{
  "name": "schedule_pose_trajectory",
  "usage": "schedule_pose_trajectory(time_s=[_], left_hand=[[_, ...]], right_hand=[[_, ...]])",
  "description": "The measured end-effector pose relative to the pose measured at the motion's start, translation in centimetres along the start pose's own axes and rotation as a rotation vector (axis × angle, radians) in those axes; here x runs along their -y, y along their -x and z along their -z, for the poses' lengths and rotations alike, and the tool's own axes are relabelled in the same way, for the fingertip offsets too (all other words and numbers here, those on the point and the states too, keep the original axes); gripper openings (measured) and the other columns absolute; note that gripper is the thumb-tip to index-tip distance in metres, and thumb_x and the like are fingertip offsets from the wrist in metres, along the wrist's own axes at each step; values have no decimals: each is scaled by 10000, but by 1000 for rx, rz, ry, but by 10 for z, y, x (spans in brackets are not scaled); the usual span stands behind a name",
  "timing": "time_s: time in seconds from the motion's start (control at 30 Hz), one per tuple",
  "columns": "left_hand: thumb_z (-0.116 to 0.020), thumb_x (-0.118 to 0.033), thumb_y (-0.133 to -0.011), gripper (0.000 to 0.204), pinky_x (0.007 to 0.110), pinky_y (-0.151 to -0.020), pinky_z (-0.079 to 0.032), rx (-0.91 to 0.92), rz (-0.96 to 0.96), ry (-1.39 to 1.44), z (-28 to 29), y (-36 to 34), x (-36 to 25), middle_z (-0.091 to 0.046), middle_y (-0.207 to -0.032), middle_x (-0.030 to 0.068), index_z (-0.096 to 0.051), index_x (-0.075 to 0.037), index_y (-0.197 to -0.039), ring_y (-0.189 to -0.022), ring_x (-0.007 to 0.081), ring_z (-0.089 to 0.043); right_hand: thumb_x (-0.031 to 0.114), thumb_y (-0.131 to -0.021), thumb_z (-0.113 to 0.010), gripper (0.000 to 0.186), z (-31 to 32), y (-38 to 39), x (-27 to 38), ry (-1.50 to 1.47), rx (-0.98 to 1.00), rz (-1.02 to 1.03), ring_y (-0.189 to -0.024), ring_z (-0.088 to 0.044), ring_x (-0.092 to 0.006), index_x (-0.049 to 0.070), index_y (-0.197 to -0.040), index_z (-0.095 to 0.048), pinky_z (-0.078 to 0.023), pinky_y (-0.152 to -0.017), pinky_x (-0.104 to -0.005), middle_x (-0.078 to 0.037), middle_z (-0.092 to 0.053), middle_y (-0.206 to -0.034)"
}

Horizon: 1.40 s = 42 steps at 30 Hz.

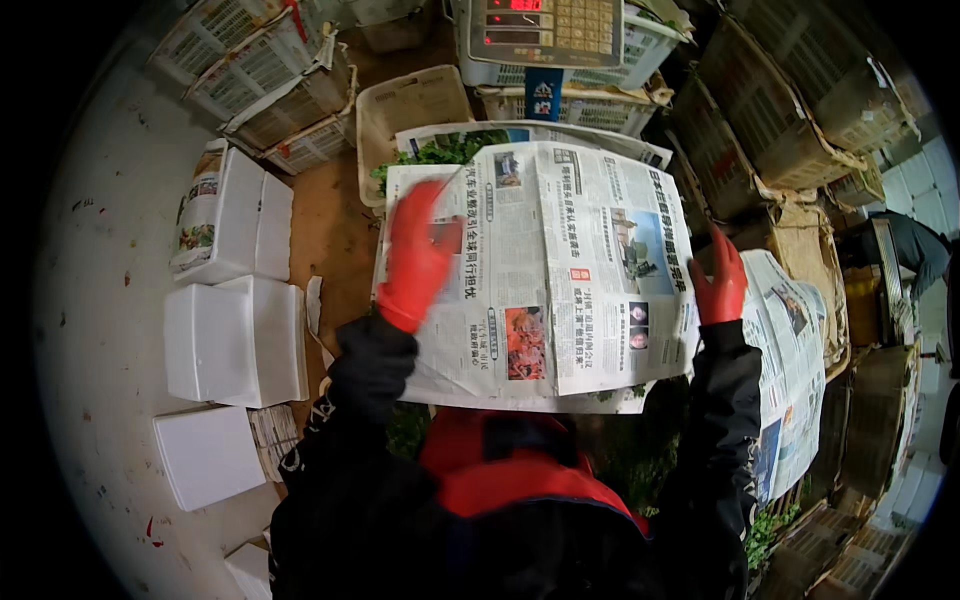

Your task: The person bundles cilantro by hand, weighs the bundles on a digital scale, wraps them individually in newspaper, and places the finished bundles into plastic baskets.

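In front of me an open newspaper sheet (510,250) lies over more paper, with leafy greens (450,150) showing at its far left edge. My left hand (415,262), in a red rubber glove, is over the sheet's left part, its fingers apart. At the right edge my right hand (720,285), gloved alike, has its fingers stretched out and holds nothing I can see. Whether either palm touches the paper is hard to tell.
A scale with a red display (545,30) stands at the far side above plastic crates. Beyond the greens is a beige bin (415,95). White foam boxes (210,340) line the left wall. More newspaper (790,370) lies at right, near stacked crates (770,100).
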State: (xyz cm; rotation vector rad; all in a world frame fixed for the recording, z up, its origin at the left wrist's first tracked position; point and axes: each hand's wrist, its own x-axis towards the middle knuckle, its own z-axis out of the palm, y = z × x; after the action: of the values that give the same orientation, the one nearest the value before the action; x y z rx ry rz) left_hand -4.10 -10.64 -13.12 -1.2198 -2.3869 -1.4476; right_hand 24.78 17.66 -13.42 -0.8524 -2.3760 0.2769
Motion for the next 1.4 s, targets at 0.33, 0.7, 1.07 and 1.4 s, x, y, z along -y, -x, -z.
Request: schedule_pose_trajectory(time_s=[0.33, 0.7, 1.07, 1.4], left_hand=[[-629, -485, -776, 772, 634, -1053, -125, 696, -434, -365, -100, 41, -2, -294, -1449, 184, -350, -151, -1414, -1341, 409, -243], [-667, -341, -738, 791, 578, -1099, -26, 740, -379, -278, -131, 44, 16, -212, -1500, 170, -331, -163, -1431, -1396, 386, -134], [-515, -1, -846, 506, 403, -1102, -231, 491, -320, 0, -114, 35, -29, -406, -1399, 191, -421, 30, -1342, -1327, 343, -329], [-671, -138, -766, 585, 501, -1066, -276, 1085, -940, 414, -295, 228, -314, -459, -1325, 177, -462, -30, -1301, -1273, 394, -373]], right_hand=[[403, -793, -645, 676, -104, 35, 45, 43, 364, 88, -1334, -287, -386, 226, -1397, -398, -193, -1032, -627, -168, -315, -1455], [332, -804, -634, 602, -127, 46, 31, -28, 218, 34, -1312, -317, -396, 193, -1358, -442, -196, -1021, -633, -175, -365, -1416], [42, -715, -712, 460, 65, 232, -62, -130, -435, -479, -1090, -541, -325, 67, -1159, -595, -424, -933, -397, -136, -597, -1150], [148, -791, -665, 445, 218, 543, -279, 93, -573, -1364, -1003, -618, -248, 13, -1204, -565, -473, -880, -345, -169, -637, -1092]])
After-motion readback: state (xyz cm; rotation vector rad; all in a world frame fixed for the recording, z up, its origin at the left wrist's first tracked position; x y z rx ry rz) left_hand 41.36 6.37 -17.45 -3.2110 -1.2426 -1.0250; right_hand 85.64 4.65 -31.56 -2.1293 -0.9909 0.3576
